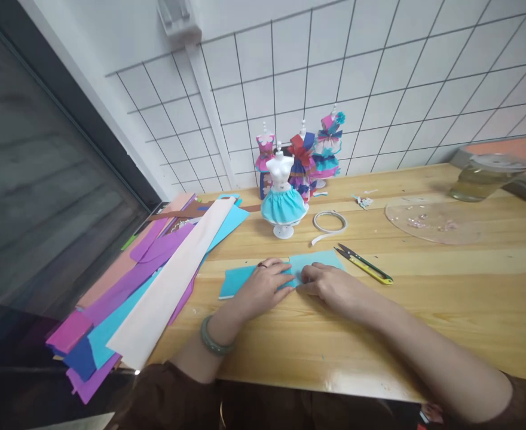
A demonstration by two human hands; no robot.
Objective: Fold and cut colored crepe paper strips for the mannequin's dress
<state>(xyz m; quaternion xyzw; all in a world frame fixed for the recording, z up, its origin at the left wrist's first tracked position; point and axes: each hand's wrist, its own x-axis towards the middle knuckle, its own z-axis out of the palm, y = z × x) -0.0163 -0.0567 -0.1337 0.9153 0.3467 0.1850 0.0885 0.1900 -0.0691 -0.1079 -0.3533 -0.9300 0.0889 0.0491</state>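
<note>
A blue strip of fabric or crepe paper (pixel 237 280) lies across the table, with a paler blue part (pixel 319 259) on the right. A thin white band edges its lower left side. My left hand (pixel 269 283) rests flat on the strip with its fingers stretched and apart. Close beside it, my right hand (pixel 330 285) has its fingers curled and pressed together at the pale part's near edge. Just beyond stands a small white dress form (pixel 280 173) wearing a turquoise gathered skirt (pixel 284 207). Yellow-and-black thread snips (pixel 365 264) lie right of the strip.
A roll of white tape (pixel 330 230) lies behind the snips. Several dressed forms (pixel 328 146) stand by the tiled wall. Coloured sheets (pixel 177 280) are piled at left. At right are a clear plate (pixel 433 230) with small bits and a container of yellowish liquid (pixel 480 185).
</note>
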